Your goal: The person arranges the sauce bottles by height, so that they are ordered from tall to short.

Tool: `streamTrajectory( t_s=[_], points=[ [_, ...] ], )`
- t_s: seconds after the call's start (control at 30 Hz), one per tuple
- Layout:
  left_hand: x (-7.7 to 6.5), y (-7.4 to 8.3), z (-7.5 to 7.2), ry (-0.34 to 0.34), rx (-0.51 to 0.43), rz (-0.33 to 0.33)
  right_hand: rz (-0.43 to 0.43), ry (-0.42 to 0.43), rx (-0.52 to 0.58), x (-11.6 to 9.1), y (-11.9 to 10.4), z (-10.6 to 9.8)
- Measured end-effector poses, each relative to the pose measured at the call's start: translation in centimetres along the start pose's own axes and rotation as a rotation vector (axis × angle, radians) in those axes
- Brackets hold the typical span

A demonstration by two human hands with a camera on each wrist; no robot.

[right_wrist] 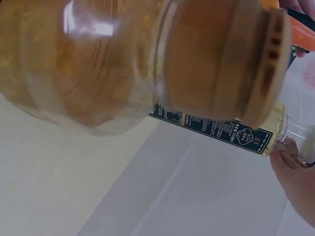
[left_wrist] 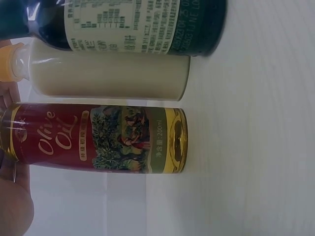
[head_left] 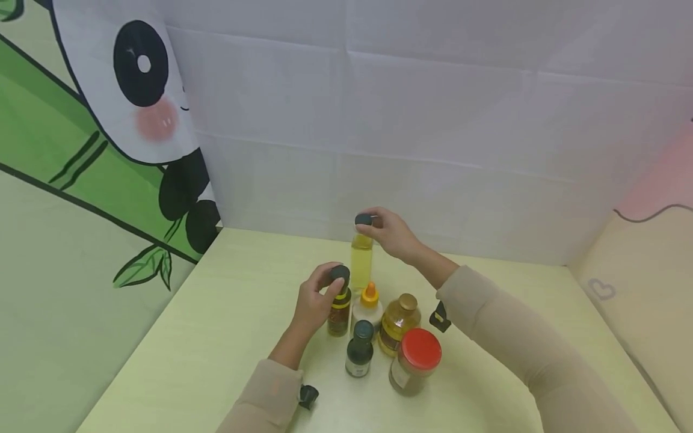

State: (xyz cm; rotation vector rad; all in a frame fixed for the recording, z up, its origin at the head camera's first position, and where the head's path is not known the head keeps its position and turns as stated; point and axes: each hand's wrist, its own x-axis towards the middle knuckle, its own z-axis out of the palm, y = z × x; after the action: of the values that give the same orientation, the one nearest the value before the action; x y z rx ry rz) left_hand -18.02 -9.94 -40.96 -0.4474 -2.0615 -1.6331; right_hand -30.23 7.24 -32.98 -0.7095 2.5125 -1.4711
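My left hand (head_left: 313, 305) holds a dark-capped olive oil bottle (head_left: 338, 317) near its top. In the left wrist view, the olive oil bottle (left_wrist: 59, 135) has a red label, and its base touches or nearly touches the table. At the back, my right hand (head_left: 397, 234) pinches the neck and dark cap of a tall, clear bottle of yellow oil (head_left: 361, 264). The right wrist view shows that hand (right_wrist: 300, 184) at the neck of the tall bottle, whose dark label (right_wrist: 236, 135) is partly covered by a nearer amber bottle.
Close to both hands stand a cream squeeze bottle with an orange tip (head_left: 368, 310), a round amber bottle (head_left: 399, 322), a small dark green bottle (head_left: 360, 352) and a red-lidded jar (head_left: 420, 352). A white wall sheet (head_left: 346, 120) rises behind the pale table (head_left: 216, 343).
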Motion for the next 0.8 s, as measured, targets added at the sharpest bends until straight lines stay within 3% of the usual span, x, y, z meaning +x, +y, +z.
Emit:
streamTrajectory(
  t_s=[0.8],
  points=[
    [0.0, 0.4, 0.1, -0.019, -0.018, -0.02, 0.006, -0.041, -0.007, 1.9, -0.4, 1.0]
  ],
)
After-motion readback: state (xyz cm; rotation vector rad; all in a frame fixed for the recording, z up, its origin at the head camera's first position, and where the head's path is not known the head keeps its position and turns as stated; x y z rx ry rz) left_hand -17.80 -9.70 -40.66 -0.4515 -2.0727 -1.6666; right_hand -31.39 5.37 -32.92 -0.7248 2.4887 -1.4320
